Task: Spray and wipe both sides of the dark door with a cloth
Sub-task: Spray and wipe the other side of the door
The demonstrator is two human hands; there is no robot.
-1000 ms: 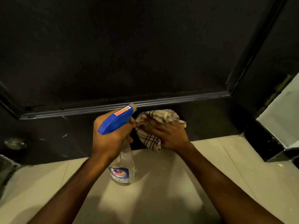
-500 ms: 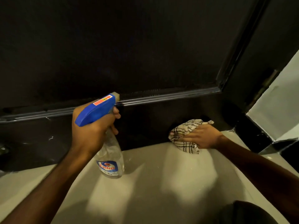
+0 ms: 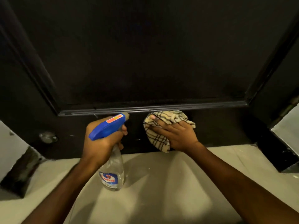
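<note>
The dark door (image 3: 145, 54) fills the upper view, with its recessed panel above a moulding and a bottom rail. My left hand (image 3: 102, 143) grips a clear spray bottle (image 3: 113, 173) by its blue trigger head, nozzle pointing at the bottom rail. The bottle's base hangs just above the floor. My right hand (image 3: 179, 136) presses a beige checked cloth (image 3: 155, 139) flat against the bottom rail, just under the moulding, fingers spread over it. Part of the cloth folds over my fingertips.
Pale floor tiles (image 3: 161, 183) run up to the door's foot. A round metal knob (image 3: 48, 137) sits low on the door at the left. White walls flank the door at the left (image 3: 9, 151) and right (image 3: 288, 126), with a hinge (image 3: 292, 104) at the right edge.
My right hand has slid the cloth from the rail's lower right corner leftward and up to the moulding. The bottle hand now sits closer to the cloth, and the view has shifted right.
</note>
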